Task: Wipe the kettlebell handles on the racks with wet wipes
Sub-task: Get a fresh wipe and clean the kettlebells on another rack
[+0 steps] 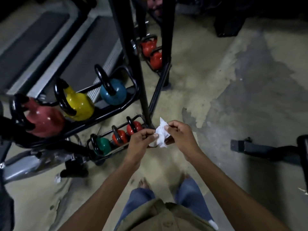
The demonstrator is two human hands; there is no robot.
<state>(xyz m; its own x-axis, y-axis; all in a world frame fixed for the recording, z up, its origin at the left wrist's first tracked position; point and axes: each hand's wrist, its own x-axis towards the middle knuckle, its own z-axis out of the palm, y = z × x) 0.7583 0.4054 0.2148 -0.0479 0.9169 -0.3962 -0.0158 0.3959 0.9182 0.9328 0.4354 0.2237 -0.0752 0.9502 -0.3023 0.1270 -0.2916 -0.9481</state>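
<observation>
Both hands hold a crumpled white wet wipe [161, 134] in front of me, above the floor. My left hand [141, 140] pinches its left edge and my right hand [180, 135] pinches its right side. To the left stands a black rack [133, 84]. Its upper shelf carries a dark red kettlebell [45, 119], a yellow kettlebell [80, 104] and a blue kettlebell [115, 94], all with black handles. A lower shelf holds a green kettlebell [103, 145] and two small red kettlebells [120, 136]. Neither hand touches a kettlebell.
Two more red kettlebells [151, 50] sit on a rack further back. A black upright post [131, 64] rises just left of my hands. Treadmill decks [33, 39] lie at the far left, a bench foot [260, 147] at the right. The concrete floor [233, 97] is patchy.
</observation>
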